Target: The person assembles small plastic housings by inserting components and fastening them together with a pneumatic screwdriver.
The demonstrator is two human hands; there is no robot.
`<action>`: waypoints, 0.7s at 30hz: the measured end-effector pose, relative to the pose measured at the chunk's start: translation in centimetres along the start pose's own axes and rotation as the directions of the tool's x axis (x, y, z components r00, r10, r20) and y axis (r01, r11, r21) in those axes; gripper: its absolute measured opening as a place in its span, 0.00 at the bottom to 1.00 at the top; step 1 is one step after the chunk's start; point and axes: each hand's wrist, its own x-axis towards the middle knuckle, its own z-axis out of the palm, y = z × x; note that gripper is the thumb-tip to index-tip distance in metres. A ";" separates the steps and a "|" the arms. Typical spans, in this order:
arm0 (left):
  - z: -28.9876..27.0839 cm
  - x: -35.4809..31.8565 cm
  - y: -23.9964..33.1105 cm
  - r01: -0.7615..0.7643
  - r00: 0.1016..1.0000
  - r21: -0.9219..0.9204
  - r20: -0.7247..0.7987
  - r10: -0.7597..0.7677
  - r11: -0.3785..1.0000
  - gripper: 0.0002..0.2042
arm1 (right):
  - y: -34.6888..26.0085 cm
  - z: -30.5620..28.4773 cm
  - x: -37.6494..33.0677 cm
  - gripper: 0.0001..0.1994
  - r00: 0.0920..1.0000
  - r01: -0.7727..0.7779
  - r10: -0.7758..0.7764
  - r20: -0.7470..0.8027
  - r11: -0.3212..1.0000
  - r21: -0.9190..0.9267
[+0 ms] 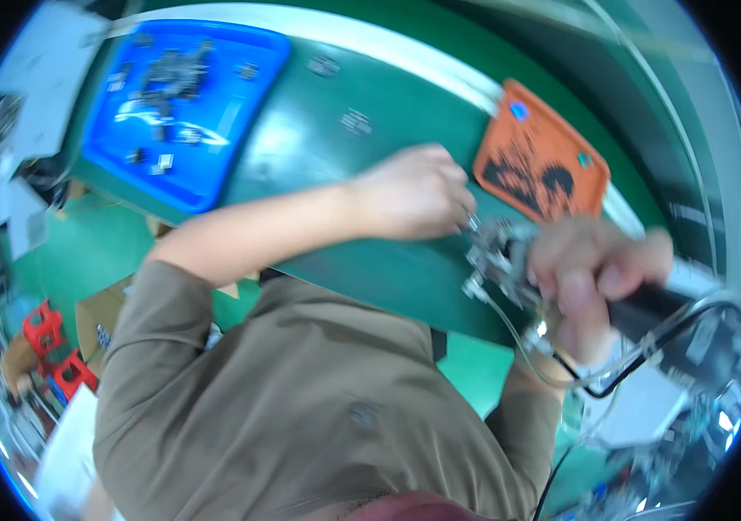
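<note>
My left hand (423, 195) is closed, its fingertips pinched at the near side of a metal fixture (496, 247). Whatever the fingertips hold is too small and blurred to name. The fixture is silvery, with a thin pale tube running from it. My right hand (592, 273) is curled over the front of a machine with a dark cylindrical body (648, 308), just right of the fixture. Motion blur smears its fingers, and the part under them is hidden.
A blue tray (244, 122) with a heap of small metal parts stands at the far left. An orange tray (492, 156) holds many tiny dark pieces. Two small clusters of parts (356, 122) (324, 66) lie on the green table (301, 148). Black cable (618, 382) loops below the machine.
</note>
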 end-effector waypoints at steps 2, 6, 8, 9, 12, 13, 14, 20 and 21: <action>-0.2 -0.1 0.7 0.022 0.999 0.005 -0.050 -0.022 1.000 0.06 | -1.0 -1.4 -0.9 0.16 0.995 0.070 -0.074 0.062 0.995 0.071; -4.4 -0.3 1.9 0.078 0.996 0.370 0.008 -0.087 0.926 0.05 | -4.6 -4.7 -2.7 0.16 0.955 0.282 -0.292 0.051 0.947 0.155; -9.4 -2.3 1.3 0.219 0.975 0.448 -0.130 -0.180 0.867 0.04 | -5.3 -5.2 -3.0 0.13 0.950 0.311 -0.311 -0.011 0.946 0.094; -11.7 -4.0 0.9 0.318 0.945 0.466 -0.223 -0.238 0.826 0.04 | -5.2 -5.3 -2.7 0.13 0.950 0.311 -0.309 -0.038 0.948 0.068; -17.3 -10.6 -1.4 0.591 0.805 0.512 -0.420 -0.419 0.623 0.06 | -3.9 -5.7 -0.8 0.16 0.953 0.276 -0.295 0.070 0.940 0.198; -18.0 -12.3 -2.3 0.653 0.756 0.484 -0.463 -0.463 0.582 0.07 | -4.0 -6.0 -0.4 0.19 0.959 0.231 -0.260 0.116 0.949 0.215; -18.4 -13.0 -2.8 0.652 0.758 0.525 -0.471 -0.451 0.547 0.08 | -4.1 -6.0 -0.2 0.19 0.967 0.204 -0.227 0.117 0.962 0.181; -17.2 -5.2 -11.1 0.466 0.872 0.413 -0.366 -0.325 0.782 0.11 | -4.2 -5.5 -0.3 0.15 0.965 0.223 -0.229 0.128 0.973 0.060; -16.2 -3.3 -13.5 0.461 0.881 0.446 -0.335 -0.335 0.767 0.12 | -4.3 -5.2 -0.4 0.15 0.964 0.225 -0.230 0.137 0.973 0.053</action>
